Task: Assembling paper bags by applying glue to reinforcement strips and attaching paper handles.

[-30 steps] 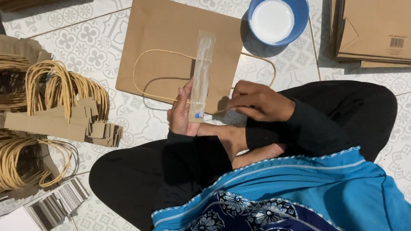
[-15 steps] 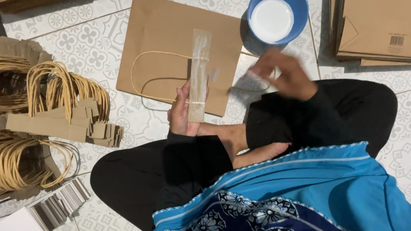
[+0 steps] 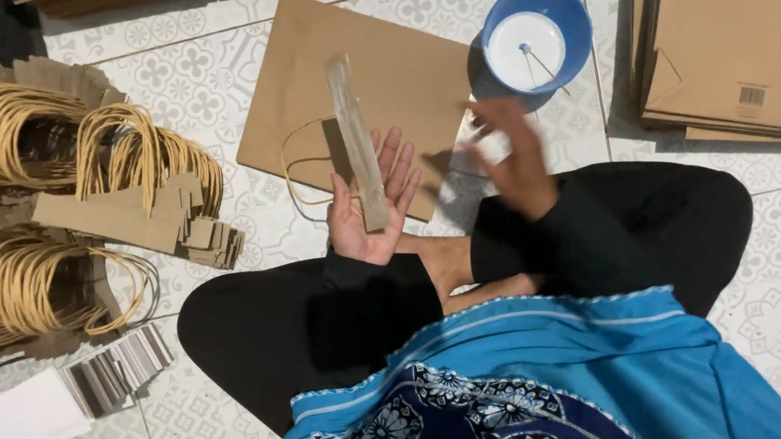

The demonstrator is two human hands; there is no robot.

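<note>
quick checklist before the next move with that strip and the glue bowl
1. Strip resting in the open left hand: ok, it lies across palm and fingers.
2. Right hand position: cannot tell, it is blurred between the lap and the blue bowl.
3. Bowl upright with white content: ok, a thin stick rests inside.
4. Flat paper bag in front on the tiled floor: ok, its cord handle shows.
5. Anything held in the right hand: cannot tell.
</note>
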